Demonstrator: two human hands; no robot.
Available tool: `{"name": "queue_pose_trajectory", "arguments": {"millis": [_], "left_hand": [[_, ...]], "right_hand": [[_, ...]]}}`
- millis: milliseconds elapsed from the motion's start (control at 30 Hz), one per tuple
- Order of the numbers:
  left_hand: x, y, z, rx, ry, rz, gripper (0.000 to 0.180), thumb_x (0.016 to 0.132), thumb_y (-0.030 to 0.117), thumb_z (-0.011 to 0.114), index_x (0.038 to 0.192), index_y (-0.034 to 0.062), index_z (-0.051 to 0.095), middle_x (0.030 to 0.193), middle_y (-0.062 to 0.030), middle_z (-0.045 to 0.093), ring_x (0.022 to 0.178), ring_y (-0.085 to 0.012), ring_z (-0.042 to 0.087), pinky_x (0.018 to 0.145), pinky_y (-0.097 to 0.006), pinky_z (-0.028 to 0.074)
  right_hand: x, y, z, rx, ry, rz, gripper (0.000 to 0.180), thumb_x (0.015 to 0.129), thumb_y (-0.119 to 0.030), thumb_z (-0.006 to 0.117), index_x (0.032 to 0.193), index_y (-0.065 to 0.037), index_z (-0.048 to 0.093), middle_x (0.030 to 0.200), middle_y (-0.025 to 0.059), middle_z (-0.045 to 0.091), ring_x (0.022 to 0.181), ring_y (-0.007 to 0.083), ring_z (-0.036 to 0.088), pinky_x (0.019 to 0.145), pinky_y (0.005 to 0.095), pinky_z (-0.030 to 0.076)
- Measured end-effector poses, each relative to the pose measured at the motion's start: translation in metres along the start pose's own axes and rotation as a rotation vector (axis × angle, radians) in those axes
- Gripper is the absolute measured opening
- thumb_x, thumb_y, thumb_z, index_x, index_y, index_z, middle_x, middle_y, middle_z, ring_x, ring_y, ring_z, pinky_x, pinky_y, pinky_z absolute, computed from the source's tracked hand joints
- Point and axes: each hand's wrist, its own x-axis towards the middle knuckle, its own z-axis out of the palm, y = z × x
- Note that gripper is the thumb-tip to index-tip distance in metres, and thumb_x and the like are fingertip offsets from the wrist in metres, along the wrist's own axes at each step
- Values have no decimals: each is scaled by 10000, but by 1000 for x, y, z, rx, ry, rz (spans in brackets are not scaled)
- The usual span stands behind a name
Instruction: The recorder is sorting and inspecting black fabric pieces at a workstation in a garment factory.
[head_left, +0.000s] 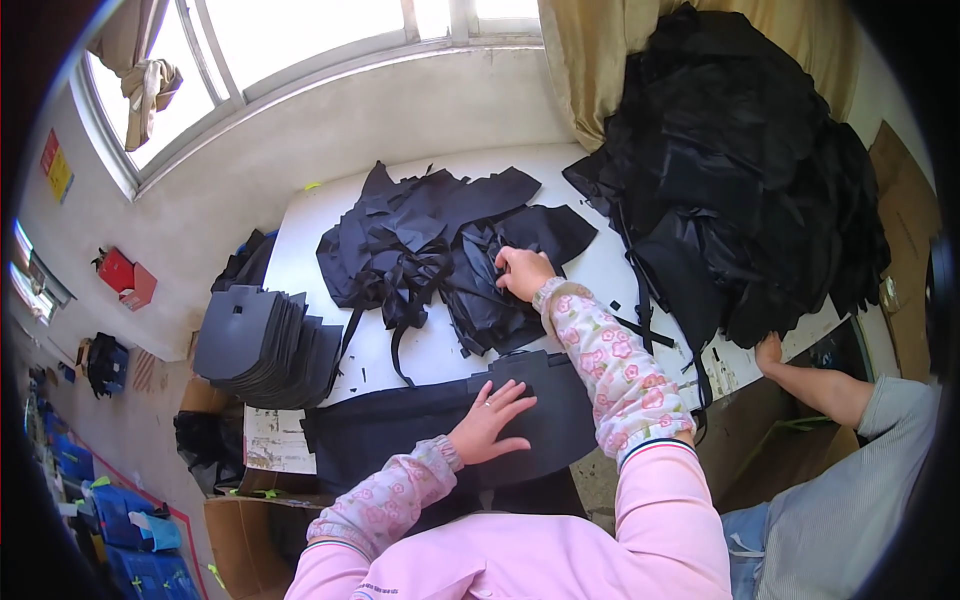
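My left hand lies with fingers spread on a stiff black panel at the table's near edge. A strip of black cloth stretches left from under that panel. Farther away, my right hand reaches into a loose heap of small black fabric pieces; its fingers are bent and pinched on the dark fabric. Beside them, to the left, spreads another heap of cut black pieces with straps hanging toward me. Exactly which piece my right fingertips grip is hard to make out.
A stack of dark rounded panels stands at the white table's left edge. A tall mound of black fabric rises at the right. Another person's hand touches its base. Cardboard boxes sit below the table.
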Motion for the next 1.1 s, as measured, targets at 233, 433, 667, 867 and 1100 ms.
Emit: {"name": "queue_pose_trajectory", "arguments": {"millis": [233, 433, 667, 867, 1100], "left_hand": [[35, 3, -82, -229, 860, -33, 741, 791, 143, 799, 1394, 20, 386, 1329, -175, 492, 1209, -309, 537, 1029, -398, 437], [54, 5, -151, -323, 1076, 19, 604, 829, -63, 675, 1362, 6, 400, 1189, -85, 563, 1089, -161, 576, 962, -274, 451], [50, 30, -203, -196, 1173, 109, 268, 877, -87, 565, 1121, -3, 637, 1027, -73, 674, 916, -132, 640, 856, -265, 503], [28, 20, -225, -28, 1150, 71, 352, 840, -93, 560, 1174, 16, 587, 1096, -107, 620, 996, -196, 621, 912, -307, 477], [28, 57, -187, 497, 765, 60, 784, 678, 195, 827, 1370, 135, 464, 1384, -130, 447, 1360, -375, 376, 1154, -574, 220]], "right_hand": [[-38, -104, -82, 431, 87, -403, 184, 820, -156, 750, 924, -33, 661, 665, 26, 629, 616, 132, 599, 589, 291, 463], [-76, -155, -116, 739, -43, -610, 216, 867, -54, 707, 1067, -8, 641, 880, -2, 653, 799, 78, 611, 722, 252, 507], [-108, -158, -155, -65, 467, -823, 414, 760, 45, 638, 1157, -45, 563, 1030, 130, 606, 981, 334, 615, 866, 399, 509], [-99, -145, -165, -68, 616, -795, 290, 801, 31, 659, 1077, -51, 630, 870, 134, 625, 833, 318, 625, 771, 398, 517], [-109, -170, -159, 493, 161, -521, 215, 834, 26, 672, 1047, -3, 656, 808, 51, 639, 735, 111, 609, 701, 255, 503]]}}
